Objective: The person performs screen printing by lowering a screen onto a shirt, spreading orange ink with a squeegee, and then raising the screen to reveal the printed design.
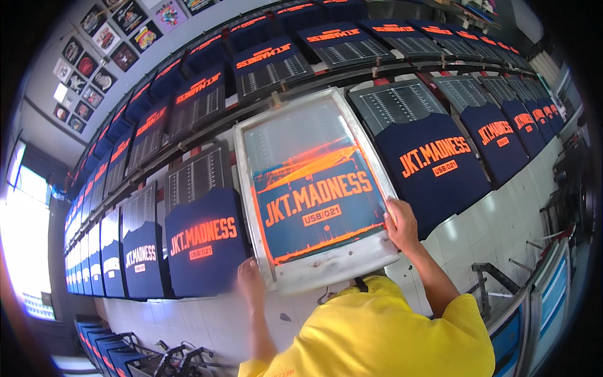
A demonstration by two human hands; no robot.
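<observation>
A silver-rimmed screen printing frame stands tilted in front of me, over one of the printing boards. Orange ink is smeared across its mesh around large lettering. My right hand grips the lower part of the frame's right side, fingers closed round the edge. At the lower left corner my left hand is slightly blurred, its fingers curled against the rim. To the right lies a navy shirt with an orange print, stretched on a dark board. Another printed navy shirt lies to the left. Whatever is under the frame is mostly hidden.
Long rows of boards with navy shirts run behind and to both sides, some prints white. A metal rail passes behind the frame. At lower right stand a metal-framed rack and black brackets. A pale tiled floor lies below.
</observation>
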